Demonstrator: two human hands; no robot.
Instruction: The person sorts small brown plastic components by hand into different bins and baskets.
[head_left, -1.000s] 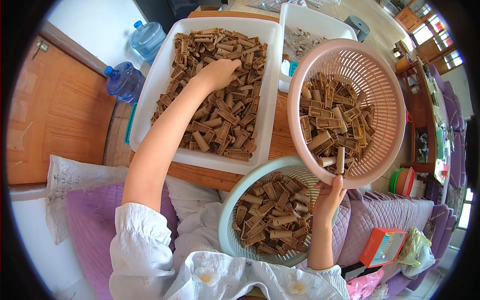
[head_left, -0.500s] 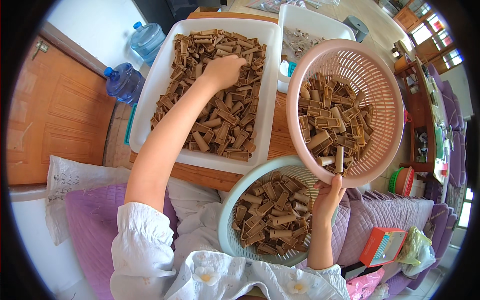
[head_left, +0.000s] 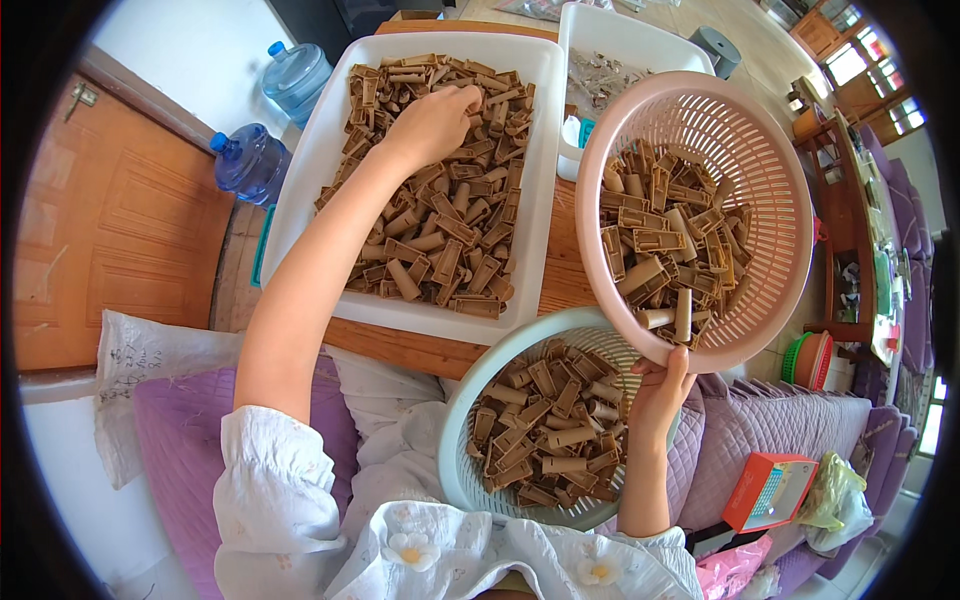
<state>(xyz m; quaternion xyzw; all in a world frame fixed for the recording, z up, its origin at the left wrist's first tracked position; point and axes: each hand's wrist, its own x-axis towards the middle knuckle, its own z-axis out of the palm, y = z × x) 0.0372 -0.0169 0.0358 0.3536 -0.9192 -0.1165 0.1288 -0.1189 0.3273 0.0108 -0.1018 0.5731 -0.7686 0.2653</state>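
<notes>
My left hand (head_left: 432, 124) is down on the pile of small brown plastic parts (head_left: 440, 225) in a large white tray (head_left: 530, 290). Its fingers are curled over, and whatever they pinch is hidden beneath them. The parts look like short troughs with rounded backs. On the right, my right hand (head_left: 660, 395) grips the near rim of a pink slotted basket (head_left: 770, 180), thumb upward. Similar brown parts fill its lower left side, and one stands upright by the rim. A pale green basket (head_left: 455, 450) below it holds more of them.
Under the tray is a wooden table (head_left: 570, 270). Behind the pink basket stands a second white tub (head_left: 620, 45) with scraps. Two blue water jugs (head_left: 250, 165) stand left of the tray. A purple quilted sofa (head_left: 770, 430) with a red box (head_left: 768, 492) lies at right.
My left hand has shifted slightly left and farther away over the parts. My right hand keeps its hold on the pink basket's rim.
</notes>
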